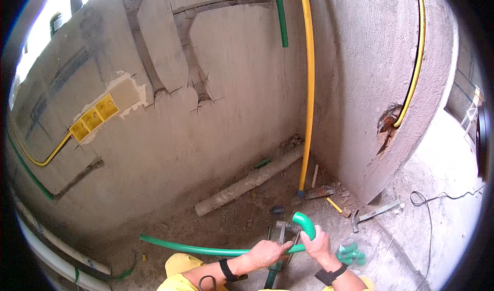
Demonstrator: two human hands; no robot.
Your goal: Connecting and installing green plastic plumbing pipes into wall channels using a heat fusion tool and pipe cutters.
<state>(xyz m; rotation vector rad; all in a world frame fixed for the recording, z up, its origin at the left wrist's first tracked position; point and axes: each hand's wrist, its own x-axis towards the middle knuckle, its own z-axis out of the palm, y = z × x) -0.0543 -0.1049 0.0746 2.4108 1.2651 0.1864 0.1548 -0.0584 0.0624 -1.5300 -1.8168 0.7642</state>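
My left hand (270,252) grips a long green pipe (198,248) lying crosswise low in the view. My right hand (317,245) holds a curved green pipe piece (302,219), its upper end bent to the left, just right of my left hand. Behind and beneath them stands a metal tool (280,230) with rods and a green lower part, partly hidden by the pipe and hands. Right of my right hand lies a clear bag of green fittings (351,253).
A chased wall (226,69) carries yellow boxes (92,118). A tall yellow pipe (309,85) stands in the corner. A dusty grey pipe (242,183) lies along the wall's foot. A hammer (375,213) and black cable (427,208) lie at right, white pipes (62,255) at lower left.
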